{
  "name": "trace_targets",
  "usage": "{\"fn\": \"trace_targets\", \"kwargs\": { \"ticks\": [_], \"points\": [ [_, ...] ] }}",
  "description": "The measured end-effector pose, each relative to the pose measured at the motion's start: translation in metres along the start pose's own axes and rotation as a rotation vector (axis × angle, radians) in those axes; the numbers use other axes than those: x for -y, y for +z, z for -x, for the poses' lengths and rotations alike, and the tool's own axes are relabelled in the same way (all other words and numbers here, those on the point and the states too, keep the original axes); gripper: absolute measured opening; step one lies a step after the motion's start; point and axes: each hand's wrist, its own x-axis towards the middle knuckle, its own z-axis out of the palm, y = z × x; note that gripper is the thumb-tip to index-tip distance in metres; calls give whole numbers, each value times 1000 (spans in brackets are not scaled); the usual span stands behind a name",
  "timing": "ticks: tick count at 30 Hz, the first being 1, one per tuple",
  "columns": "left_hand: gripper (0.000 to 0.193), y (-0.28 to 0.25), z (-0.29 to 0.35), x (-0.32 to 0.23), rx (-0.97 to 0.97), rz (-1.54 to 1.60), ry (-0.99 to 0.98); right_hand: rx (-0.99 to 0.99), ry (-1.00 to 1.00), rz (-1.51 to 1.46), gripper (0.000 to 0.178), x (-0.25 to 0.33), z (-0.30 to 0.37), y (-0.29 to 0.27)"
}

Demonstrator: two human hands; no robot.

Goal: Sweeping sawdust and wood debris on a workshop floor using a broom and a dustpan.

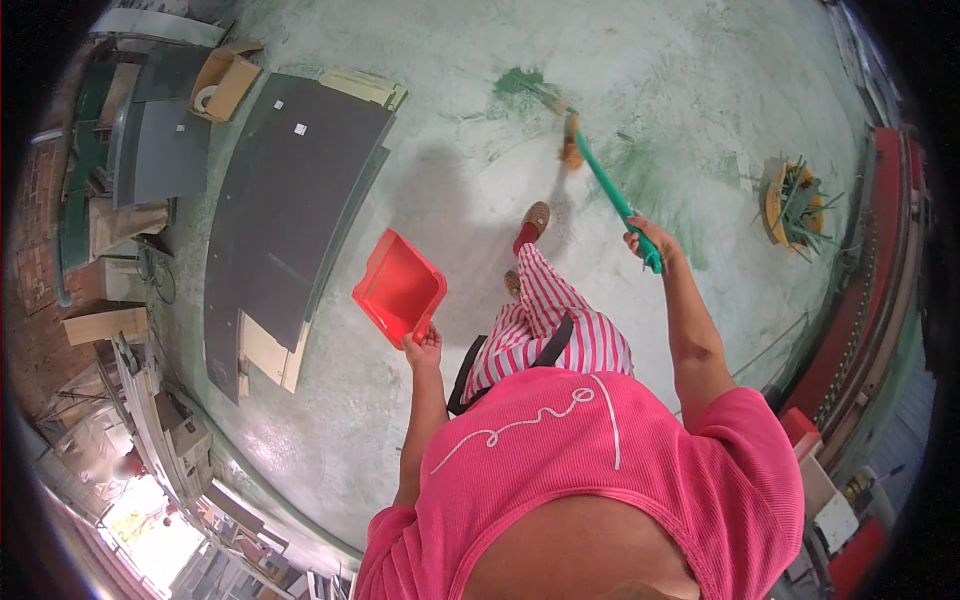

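Note:
My left hand [424,348] is closed round the short handle of a red dustpan [397,285], which hangs above the floor at my left side. My right hand [655,240] grips the green handle of a broom [606,183]. That handle slants away from me, up toward the far middle of the floor. At its far end the broom's orange-brown bristles [571,150] show, a little smeared. Just beyond my forward shoe [537,215] lie the bristles. Whether they touch the floor I cannot tell.
Large dark grey panels [290,190] lie on the floor at left, with an open cardboard box [225,82] behind. A yellow container [795,207] with green strips stands at right, near a long red beam [868,270]. Green smudges [640,170] mark the pale floor [480,60].

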Motion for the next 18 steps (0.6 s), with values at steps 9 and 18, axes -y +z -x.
{"fn": "trace_targets", "kwargs": {
  "ticks": [9,18],
  "points": [
    [34,68,0,4,90,-64,-15,87,106,382,58,-20,38,61],
    [34,103,-8,-5,105,-178,2,558,473,614,43,-80,-95,158]
  ]
}}
